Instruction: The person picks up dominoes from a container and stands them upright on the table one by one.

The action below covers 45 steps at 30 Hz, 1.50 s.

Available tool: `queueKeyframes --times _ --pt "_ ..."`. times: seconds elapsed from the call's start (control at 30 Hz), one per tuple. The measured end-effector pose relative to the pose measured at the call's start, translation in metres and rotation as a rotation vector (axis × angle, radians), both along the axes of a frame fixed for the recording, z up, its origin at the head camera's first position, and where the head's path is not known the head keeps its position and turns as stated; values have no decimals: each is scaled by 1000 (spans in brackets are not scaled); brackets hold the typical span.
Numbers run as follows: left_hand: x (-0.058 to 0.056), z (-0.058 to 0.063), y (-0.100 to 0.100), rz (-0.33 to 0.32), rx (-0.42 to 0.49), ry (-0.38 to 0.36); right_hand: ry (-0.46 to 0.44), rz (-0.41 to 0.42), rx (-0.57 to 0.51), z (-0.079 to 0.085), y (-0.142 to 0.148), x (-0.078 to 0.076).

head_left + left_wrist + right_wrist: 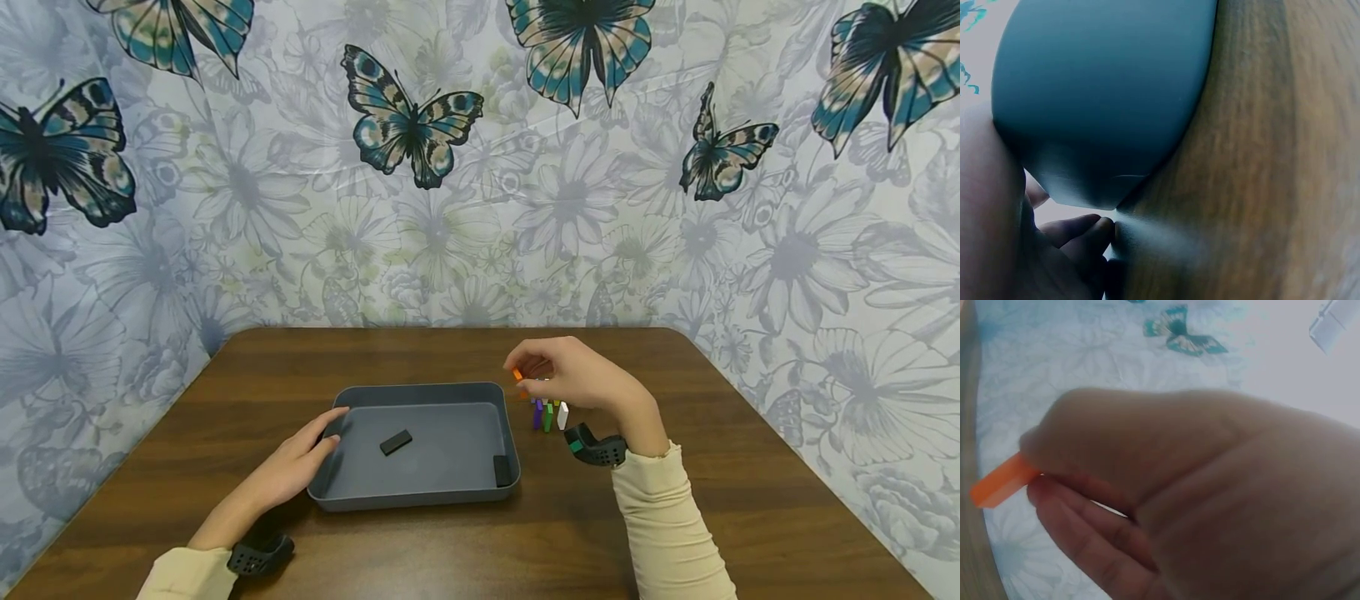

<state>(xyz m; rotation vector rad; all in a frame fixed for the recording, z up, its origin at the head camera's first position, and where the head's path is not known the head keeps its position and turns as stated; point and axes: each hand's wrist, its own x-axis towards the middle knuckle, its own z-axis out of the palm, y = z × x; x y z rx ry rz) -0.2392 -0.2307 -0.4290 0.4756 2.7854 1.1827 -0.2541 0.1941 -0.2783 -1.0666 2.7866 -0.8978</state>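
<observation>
In the head view, my right hand [573, 371] pinches a small orange block [1004, 481] between thumb and fingertips, just above a group of small upright blocks. Among these stand a purple block [537, 414], a green block [548, 417] and a white block [562, 415]; the hand partly hides others behind them. My left hand [288, 462] holds the left side of a grey tray [420, 502], its thumb over the rim. Inside the tray, one black block [396, 442] lies near the middle and another black block [502, 471] is by the right wall.
The brown wooden table [570, 542] extends around the tray and blocks. Behind its far edge hangs a butterfly-and-flower patterned cloth [480, 250]. A dark band [596, 447] circles the right wrist, and a similar band [260, 556] the left.
</observation>
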Motion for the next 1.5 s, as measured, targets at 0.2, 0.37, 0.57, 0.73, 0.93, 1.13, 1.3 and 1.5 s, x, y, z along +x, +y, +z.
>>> queueKeyframes --times 0.2,0.37,0.57,0.73,0.93,1.13,1.3,1.5 --pt "0 0 0 3 0 -7 -29 -63 3 3 19 -1" --pt "-1 0 0 5 -4 -30 -33 -132 28 2 36 -5" --pt "-2 0 -1 6 -6 -42 -112 -197 112 -5 53 -10" --pt "-2 -1 -1 12 -12 -42 -203 -247 175 -13 61 -15" --pt "-1 0 0 9 -18 -36 -262 -281 177 -29 66 -25" --pt "-2 1 -1 5 -17 -32 -294 -277 163 -41 69 -33" --pt "-2 1 -1 5 -17 -28 -304 -274 166 -46 69 -36" --pt "-1 1 -1 6 -15 -28 -311 -279 193 -53 65 -38"
